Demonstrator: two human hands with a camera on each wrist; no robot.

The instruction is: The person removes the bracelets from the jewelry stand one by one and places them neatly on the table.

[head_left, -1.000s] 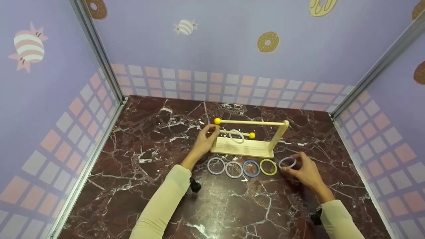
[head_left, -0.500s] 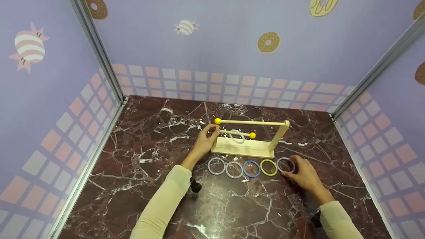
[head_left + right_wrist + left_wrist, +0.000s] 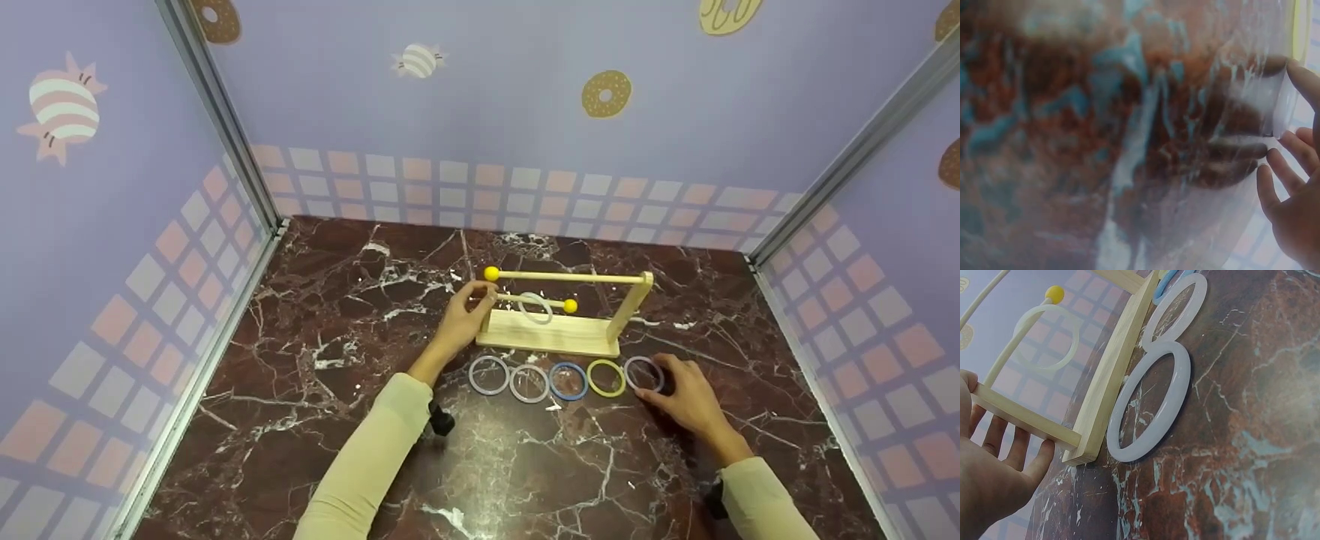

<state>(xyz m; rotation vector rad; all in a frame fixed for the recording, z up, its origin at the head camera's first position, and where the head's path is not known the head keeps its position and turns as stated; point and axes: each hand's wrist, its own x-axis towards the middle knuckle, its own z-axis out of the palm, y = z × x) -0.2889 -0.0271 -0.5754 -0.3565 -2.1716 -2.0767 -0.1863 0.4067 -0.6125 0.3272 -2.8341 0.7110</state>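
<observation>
A wooden ring stand point(image 3: 547, 341) has two rods with yellow ball ends. My left hand point(image 3: 463, 319) grips its short left post point(image 3: 1027, 417), thumb on one side and fingers on the other. On the lower rod hangs a whitish ring point(image 3: 1076, 340). A pale lilac ring point(image 3: 626, 375) lies flat at the right end of a row in front of the stand. Beside it is my right hand point(image 3: 691, 394), thumb and fingers spread at its right edge. In the right wrist view, that hand's fingertips rest low at the table, near the ring's edge.
Leftward along the row lie a yellow ring point(image 3: 609, 395), a blue ring point(image 3: 570, 399) and two whitish rings, the nearer-middle ring point(image 3: 529, 401) and the end ring point(image 3: 490, 393). The dark marbled table point(image 3: 360, 330) meets patterned walls point(image 3: 510, 112) behind and at both sides.
The lilac ring, tilted in my right hand's fingers a second ago, now lies flat beside the yellow ring. My right hand's fingers have eased slightly back from it. My left hand stays on the post.
</observation>
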